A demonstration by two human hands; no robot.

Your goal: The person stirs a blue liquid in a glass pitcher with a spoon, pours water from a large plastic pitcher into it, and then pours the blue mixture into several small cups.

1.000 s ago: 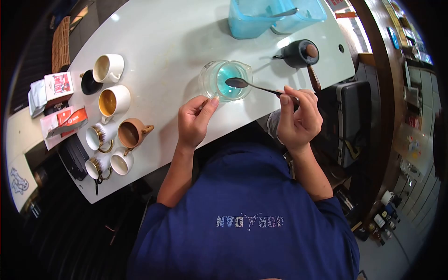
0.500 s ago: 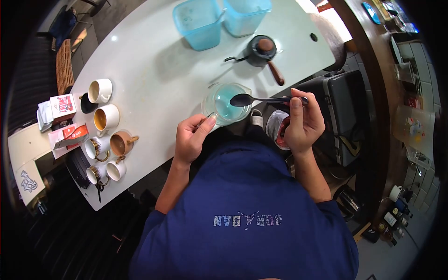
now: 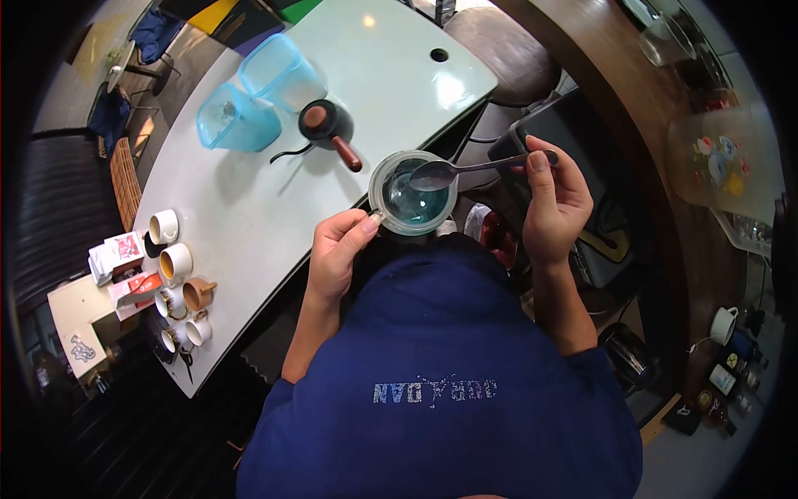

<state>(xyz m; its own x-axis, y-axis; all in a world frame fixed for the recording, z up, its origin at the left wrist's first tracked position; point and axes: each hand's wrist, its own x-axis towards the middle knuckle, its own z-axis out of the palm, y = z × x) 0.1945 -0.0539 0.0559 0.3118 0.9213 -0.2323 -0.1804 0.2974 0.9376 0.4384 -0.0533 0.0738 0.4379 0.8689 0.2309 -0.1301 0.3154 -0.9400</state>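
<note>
A round glass jar [image 3: 385, 218] with blue liquid inside is at the centre, by the table's front edge. Closed on the jar's near left side is my left hand [image 3: 342, 249], thumb on top. My right hand [image 3: 555, 195] pinches the handle of a dark metal spoon [image 3: 433, 175], whose bowl is over the jar's mouth. Whether the spoon touches the liquid I cannot tell. Beyond the jar, a small dark pot [image 3: 326, 119] with a thin spout and brown handle stands on the white table [image 3: 249, 241].
Two blue translucent containers [image 3: 238, 123] [image 3: 283, 73] stand at the table's far side. Several cups, among them a brown one [image 3: 198, 294], and small boxes [image 3: 137, 291] are at the left end. A black case [image 3: 532, 137] and a stool [image 3: 507, 54] are at the right.
The view has turned, so the table, pot and containers appear further left. The jar now shows beyond the table's edge, still in my left hand. The spoon stays over it.
</note>
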